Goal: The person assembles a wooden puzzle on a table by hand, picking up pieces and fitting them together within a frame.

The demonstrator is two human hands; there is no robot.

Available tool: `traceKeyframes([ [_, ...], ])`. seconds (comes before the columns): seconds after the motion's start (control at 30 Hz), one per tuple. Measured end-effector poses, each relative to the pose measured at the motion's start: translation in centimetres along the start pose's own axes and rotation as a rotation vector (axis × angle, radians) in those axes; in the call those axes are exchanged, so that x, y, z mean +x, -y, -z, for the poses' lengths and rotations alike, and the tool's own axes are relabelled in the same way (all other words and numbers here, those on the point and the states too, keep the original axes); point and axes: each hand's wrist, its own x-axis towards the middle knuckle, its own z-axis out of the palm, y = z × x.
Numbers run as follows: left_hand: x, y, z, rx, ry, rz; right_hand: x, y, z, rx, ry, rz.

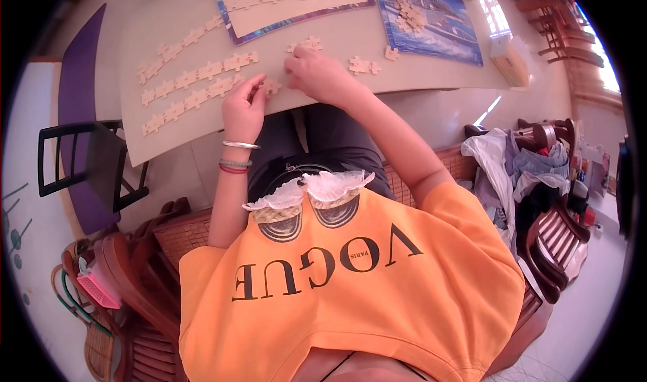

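Plain-backed jigsaw puzzle pieces lie on the table in several joined rows. My left hand (pixel 244 110) is at the near edge, thumb and fingers curled in against a puzzle piece (pixel 272 86) between my two hands. Just to its right, my right hand (pixel 321 77) bends down with its fingers drawn together; what they hold, if anything, is hidden. Beyond the right fingers sits a small group of pieces (pixel 310 44). To the left, the nearest row of pieces (pixel 195 98) runs toward my left hand, with another row (pixel 199 73) behind it.
A puzzle frame (pixel 237 33) with pieces inside lies at the far middle of the table (pixel 431 79). Right of it, a blue picture board (pixel 445 42) carries a heap of pieces (pixel 410 15). Loose pieces (pixel 364 65) lie nearby. A pale box (pixel 509 60) stands at the right end.
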Motion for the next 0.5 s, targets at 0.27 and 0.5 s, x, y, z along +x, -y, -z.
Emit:
traceKeyframes([
  [0.27, 1.0, -0.3, -0.1, 0.24, 0.129, -0.177, 0.6, 0.1, -0.5, 0.045, -0.069, -0.168],
  [0.5, 0.4, 0.2, -0.5, 0.346, 0.039, -0.372, 0.5, -0.9, 0.4, 0.314, -0.08, -0.134],
])
